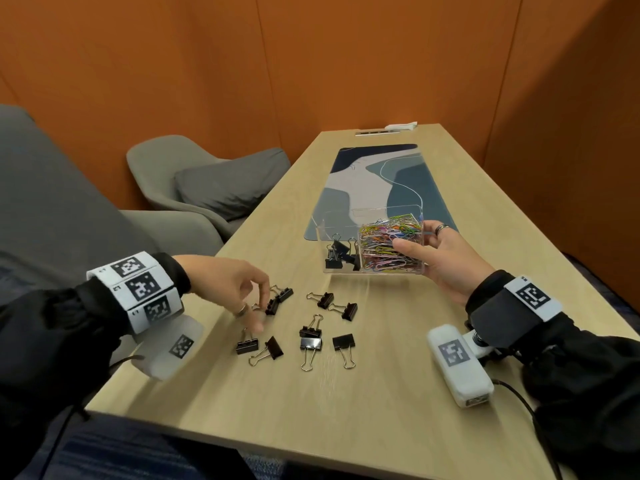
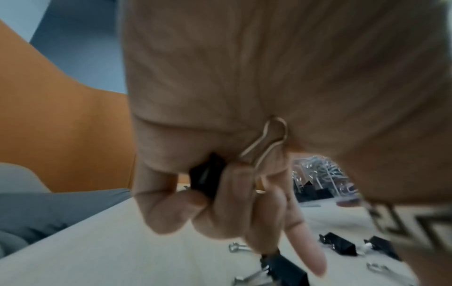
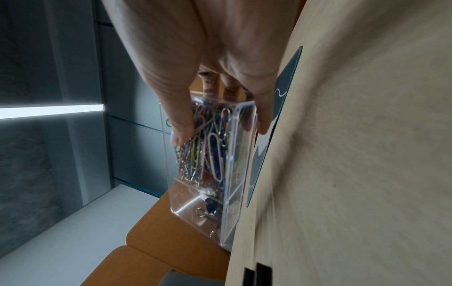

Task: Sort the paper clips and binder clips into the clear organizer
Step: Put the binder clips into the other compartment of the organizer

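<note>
Pinching a black binder clip [image 2: 208, 179] between curled fingers above the loose clips [image 1: 313, 332] on the table [image 1: 381, 393], the left hand [image 1: 228, 282] works while the right hand [image 1: 443, 258] clasps the clear organizer [image 1: 374, 247], thumb against its paper-clip-filled compartment.

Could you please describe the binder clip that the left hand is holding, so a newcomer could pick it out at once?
On the wooden table, black binder clips lie scattered in front of the clear organizer. The one meant is the binder clip tucked in the left hand, gripped by curled fingers; unlike the rest, it is off the table.
</note>
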### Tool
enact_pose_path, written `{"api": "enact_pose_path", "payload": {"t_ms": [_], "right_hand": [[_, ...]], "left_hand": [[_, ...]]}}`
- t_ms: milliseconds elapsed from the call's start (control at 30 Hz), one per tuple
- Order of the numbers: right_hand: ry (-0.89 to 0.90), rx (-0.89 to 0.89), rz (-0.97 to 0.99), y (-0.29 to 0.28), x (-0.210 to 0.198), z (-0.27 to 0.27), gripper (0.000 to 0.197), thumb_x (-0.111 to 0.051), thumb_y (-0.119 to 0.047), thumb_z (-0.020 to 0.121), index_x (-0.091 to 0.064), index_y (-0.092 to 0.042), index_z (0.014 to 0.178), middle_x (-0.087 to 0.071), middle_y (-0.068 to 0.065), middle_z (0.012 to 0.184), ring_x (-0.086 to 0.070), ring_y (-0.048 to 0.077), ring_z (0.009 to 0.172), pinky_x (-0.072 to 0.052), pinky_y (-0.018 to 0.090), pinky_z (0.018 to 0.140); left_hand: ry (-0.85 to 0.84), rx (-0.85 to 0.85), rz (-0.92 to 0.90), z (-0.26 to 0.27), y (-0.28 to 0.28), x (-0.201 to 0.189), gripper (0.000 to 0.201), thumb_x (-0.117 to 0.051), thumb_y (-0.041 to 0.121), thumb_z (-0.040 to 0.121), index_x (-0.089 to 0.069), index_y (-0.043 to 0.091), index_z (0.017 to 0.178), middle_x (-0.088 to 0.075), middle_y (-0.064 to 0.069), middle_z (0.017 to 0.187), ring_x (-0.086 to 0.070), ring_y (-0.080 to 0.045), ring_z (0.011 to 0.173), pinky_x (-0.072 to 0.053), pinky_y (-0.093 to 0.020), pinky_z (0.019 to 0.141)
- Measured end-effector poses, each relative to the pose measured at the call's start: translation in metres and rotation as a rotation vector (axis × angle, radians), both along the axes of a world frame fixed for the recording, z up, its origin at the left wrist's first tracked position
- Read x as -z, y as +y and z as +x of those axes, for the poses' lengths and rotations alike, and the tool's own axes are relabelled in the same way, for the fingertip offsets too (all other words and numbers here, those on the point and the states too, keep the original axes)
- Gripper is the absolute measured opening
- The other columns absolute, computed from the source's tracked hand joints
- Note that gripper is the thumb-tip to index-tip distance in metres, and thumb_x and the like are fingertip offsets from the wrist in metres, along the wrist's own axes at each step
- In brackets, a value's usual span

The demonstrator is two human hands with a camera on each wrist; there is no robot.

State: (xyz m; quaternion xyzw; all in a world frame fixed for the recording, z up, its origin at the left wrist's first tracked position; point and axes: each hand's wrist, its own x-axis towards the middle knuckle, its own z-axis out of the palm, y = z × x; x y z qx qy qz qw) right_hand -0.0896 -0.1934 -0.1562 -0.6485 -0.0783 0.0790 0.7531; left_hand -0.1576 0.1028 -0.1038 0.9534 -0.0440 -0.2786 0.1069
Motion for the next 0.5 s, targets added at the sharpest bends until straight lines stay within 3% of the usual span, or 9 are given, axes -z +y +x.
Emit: {"api": "enact_pose_path", "payload": {"t_ms": [67, 133, 200, 267, 367, 500], "right_hand": [[-0.002, -0.003, 0.002, 0.0, 0.0, 0.0, 0.054, -0.068, -0.007, 0.079, -0.042, -0.004, 0.127, -0.063, 0.013, 0.116, -0.066, 0.02, 0.094, -0.056, 0.037, 0.083], [-0.003, -0.004, 0.004, 0.0, 0.0, -0.001, 0.054, -0.068, -0.006, 0.079, -0.042, -0.004, 0.127, -0.064, 0.012, 0.116, -0.066, 0.02, 0.094, -0.056, 0.036, 0.082], [-0.003, -0.005, 0.006, 0.0, -0.001, -0.001, 0.053, -0.068, -0.006, 0.08, -0.043, -0.004, 0.127, -0.064, 0.011, 0.114, -0.066, 0.019, 0.092, -0.057, 0.035, 0.081], [-0.006, -0.008, 0.011, 0.0, -0.001, -0.001, 0.052, -0.067, -0.005, 0.08, -0.043, -0.004, 0.126, -0.065, 0.009, 0.11, -0.067, 0.017, 0.089, -0.059, 0.031, 0.077], [-0.008, -0.008, 0.015, -0.001, -0.001, -0.001, 0.052, -0.068, -0.005, 0.08, -0.043, -0.004, 0.126, -0.065, 0.01, 0.111, -0.067, 0.017, 0.089, -0.059, 0.03, 0.075], [-0.006, -0.006, 0.008, -0.001, 0.0, -0.001, 0.053, -0.068, -0.006, 0.08, -0.043, -0.004, 0.127, -0.064, 0.011, 0.113, -0.067, 0.019, 0.092, -0.057, 0.034, 0.078]], "left_hand": [[0.049, 0.078, 0.046, -0.003, 0.002, 0.002, 0.049, -0.087, 0.036, 0.062, -0.058, 0.033, 0.101, -0.041, 0.01, 0.065, -0.035, -0.007, 0.053, -0.032, -0.015, 0.052], [0.09, 0.13, 0.062, -0.006, 0.002, 0.005, 0.054, -0.089, 0.027, 0.059, -0.058, 0.031, 0.103, -0.052, 0.003, 0.082, -0.043, 0.002, 0.054, -0.035, -0.008, 0.053], [0.126, 0.174, 0.054, -0.007, 0.003, 0.012, 0.049, -0.089, 0.022, 0.058, -0.06, 0.032, 0.096, -0.054, 0.001, 0.09, -0.048, 0.004, 0.065, -0.038, -0.008, 0.058], [0.122, 0.207, 0.068, -0.006, 0.003, 0.017, 0.042, -0.089, 0.023, 0.058, -0.059, 0.034, 0.085, -0.052, 0.004, 0.088, -0.048, -0.001, 0.072, -0.039, -0.011, 0.062], [0.072, 0.217, 0.101, 0.0, 0.005, 0.021, 0.034, -0.088, 0.025, 0.059, -0.061, 0.033, 0.079, -0.053, 0.003, 0.09, -0.045, 0.007, 0.065, -0.037, -0.008, 0.06], [0.021, 0.193, 0.104, 0.003, 0.004, 0.023, 0.029, -0.085, 0.037, 0.062, -0.059, 0.032, 0.075, -0.056, 0.011, 0.077, -0.043, 0.0, 0.059, -0.035, -0.012, 0.056]]}}
